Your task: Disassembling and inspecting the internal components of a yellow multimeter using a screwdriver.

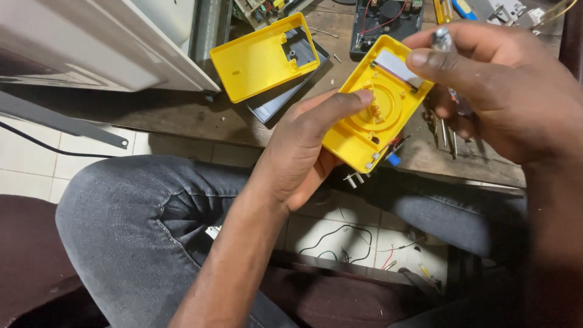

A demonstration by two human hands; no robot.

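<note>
The yellow moulded-plastic front shell with a round dial recess (376, 109) is held tilted above the front edge of the worn wooden bench (182, 115), its inner face turned up. The left hand (303, 152) cradles it from below, fingers curled under the near side and the thumb pressed flat onto the ring of the recess. The right hand (504, 91) is clenched around a slim metal-tipped tool (443, 39), thumb and forefinger pinching it just above the shell's far corner, where a grey rectangular window piece (398, 65) sits.

At the shell's lower edge small metal terminals (353, 178) and a blue part with red and black wires (393, 158) hang out past the rim. These look like the weak point: a twist of the shell or a slip of the tool could strain or snap those thin leads. The hold is also one-handed and over the gap between the knees, so a loosened thumb could drop the shell onto the tiled floor (36, 164) below it, among the loose cables (340, 240).

Behind the shell on the bench lies the yellow plastic back cover with a square cut-out (261, 58), and further back a black open circuit case (385, 21). Tiny screws (337, 58) lie loose between them and could roll off if the bench is knocked.
</note>
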